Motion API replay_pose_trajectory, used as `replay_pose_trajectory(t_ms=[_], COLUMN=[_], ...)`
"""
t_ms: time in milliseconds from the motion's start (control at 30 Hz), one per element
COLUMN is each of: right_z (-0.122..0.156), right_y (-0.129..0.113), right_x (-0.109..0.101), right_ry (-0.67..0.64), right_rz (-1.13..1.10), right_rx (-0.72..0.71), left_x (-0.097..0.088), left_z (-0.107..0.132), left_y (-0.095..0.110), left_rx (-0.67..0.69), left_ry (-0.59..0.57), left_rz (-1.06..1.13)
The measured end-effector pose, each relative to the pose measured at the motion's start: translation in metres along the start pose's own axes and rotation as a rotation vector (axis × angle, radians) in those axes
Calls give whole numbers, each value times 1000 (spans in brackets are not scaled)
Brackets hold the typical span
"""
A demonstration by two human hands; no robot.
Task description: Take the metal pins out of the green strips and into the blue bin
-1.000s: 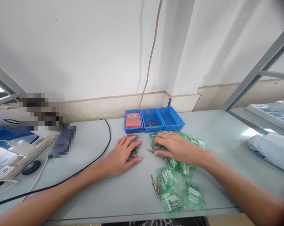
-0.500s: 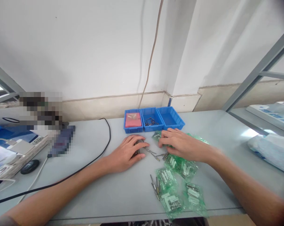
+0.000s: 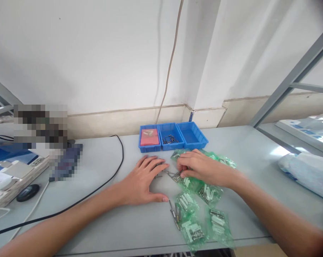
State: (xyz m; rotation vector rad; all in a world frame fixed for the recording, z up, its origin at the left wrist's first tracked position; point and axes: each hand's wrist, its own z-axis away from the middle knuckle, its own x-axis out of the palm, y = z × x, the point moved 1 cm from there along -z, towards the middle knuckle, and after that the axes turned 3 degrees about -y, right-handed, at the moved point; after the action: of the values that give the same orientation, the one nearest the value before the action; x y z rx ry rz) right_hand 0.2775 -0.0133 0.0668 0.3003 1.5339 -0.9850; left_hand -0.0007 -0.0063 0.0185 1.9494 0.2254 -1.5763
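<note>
My left hand lies over the table with its fingers spread and the thumb stretched out. Slim metal pins show partly beneath its fingers; the rest of them are hidden. My right hand is curled, thumb and fingers closed at a small bunch of metal pins lying between the hands. Its fingertips partly cover them. Green plastic bags with white and metal pieces inside lie under and below the right hand. Several loose pins rest beside the lower bags.
Three joined blue bins stand at the back: the left bin with a pink packet, the middle bin with metal pins, the right bin. A black cable, power strip and mouse are at left. A plastic-wrapped package lies right.
My left hand has spread its thumb away from its fingers, uncovering pins. My right hand has moved slightly left and down, its fingertips closing at the loose pins, which have shifted left.
</note>
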Motion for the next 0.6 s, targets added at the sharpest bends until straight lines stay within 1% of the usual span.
replay_pose_trajectory(t_ms=[67, 133, 267, 333, 467, 600], right_z=[-2, -2, 2, 2, -2, -8], right_y=[0, 3, 8, 9, 5, -4], right_x=[1, 0, -3, -3, 4, 8], right_ry=[56, 85, 15, 15, 67, 127], right_rz=[26, 31, -2, -4, 2, 55], right_rx=[-3, 11, 49, 61, 42, 21], left_x=[3, 5, 7, 7, 6, 5], left_z=[1, 1, 1, 1, 0, 1], left_y=[1, 2, 2, 2, 4, 4], left_rx=[-13, -17, -23, -28, -17, -9], left_ry=[19, 33, 42, 50, 68, 46], left_rz=[-15, -25, -34, -36, -40, -56])
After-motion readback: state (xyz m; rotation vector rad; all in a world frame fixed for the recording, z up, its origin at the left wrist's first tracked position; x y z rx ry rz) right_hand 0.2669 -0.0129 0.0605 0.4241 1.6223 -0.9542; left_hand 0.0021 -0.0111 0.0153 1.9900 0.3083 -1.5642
